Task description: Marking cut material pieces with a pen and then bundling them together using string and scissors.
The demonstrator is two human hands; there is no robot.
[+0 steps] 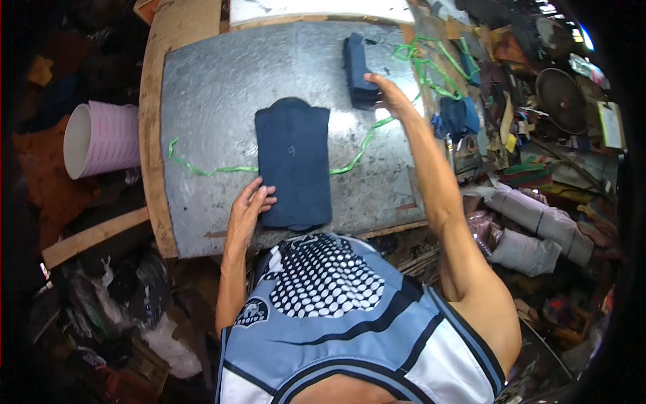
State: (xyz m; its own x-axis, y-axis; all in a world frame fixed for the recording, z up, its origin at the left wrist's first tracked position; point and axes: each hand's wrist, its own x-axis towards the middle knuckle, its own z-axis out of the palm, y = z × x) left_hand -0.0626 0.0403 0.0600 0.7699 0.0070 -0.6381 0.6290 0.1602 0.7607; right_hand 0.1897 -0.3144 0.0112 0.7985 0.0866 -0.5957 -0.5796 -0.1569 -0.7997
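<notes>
A flat dark navy stack of cut pieces (294,168), with a rounded tab at its far end, lies on the metal-topped table (208,114). My left hand (253,202) rests at its lower left edge, fingers stretched out and slightly apart. Toward the far right of the table, my right hand (391,95) grips a narrow dark blue stack (361,74); the thumb lies on its near right side and the other fingers are mostly hidden. A green plastic string (350,165) passes beneath the wide stack and shows on both sides.
More green string (431,74) lies tangled at the far right, near bunched blue pieces (457,118). A pinkish-white bucket (104,140) stands left of the table. Wrapped bundles (535,219) and clutter fill the right side. A wooden rail (153,135) edges the table.
</notes>
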